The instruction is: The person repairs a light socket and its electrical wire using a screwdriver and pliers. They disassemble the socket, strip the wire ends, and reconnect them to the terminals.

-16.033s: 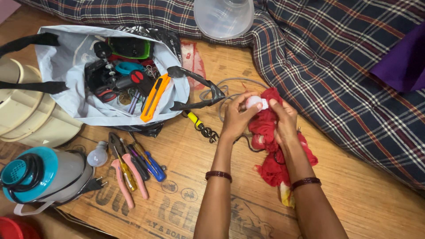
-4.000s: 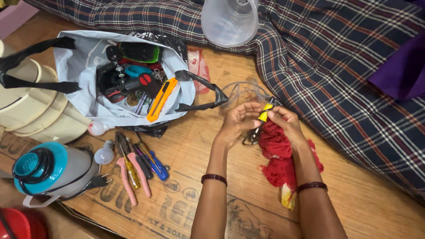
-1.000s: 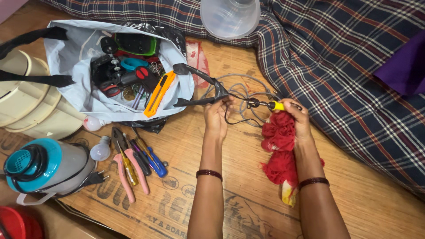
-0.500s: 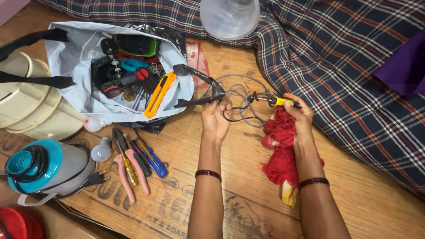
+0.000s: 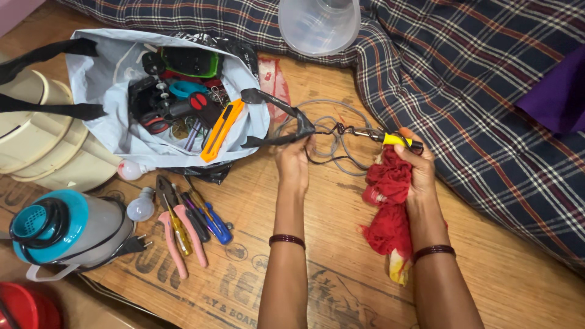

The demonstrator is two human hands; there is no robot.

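My right hand (image 5: 415, 169) grips a red cloth (image 5: 387, 207) together with a small yellow-handled tool (image 5: 396, 140) whose metal tip points left. My left hand (image 5: 295, 163) rests on the plywood board and pinches a thin dark wire (image 5: 322, 159) that loops from the tool. A grey cable coil (image 5: 344, 125) lies under and behind both hands. Just left of my left hand lies the black strap (image 5: 275, 122) of the open grey tool bag (image 5: 109, 103).
The bag holds an orange utility knife (image 5: 222, 129) and other tools. Pink pliers (image 5: 177, 234), screwdrivers (image 5: 207, 216) and a bulb (image 5: 141, 207) lie on the board. A teal-lidded kettle (image 5: 61, 234) stands at left. A plaid blanket (image 5: 487, 91) and clear plastic tub (image 5: 318, 24) are behind.
My hands have drawn apart, stretching the thin wire between them. The right hand has closed down onto the red cloth with the yellow tool.
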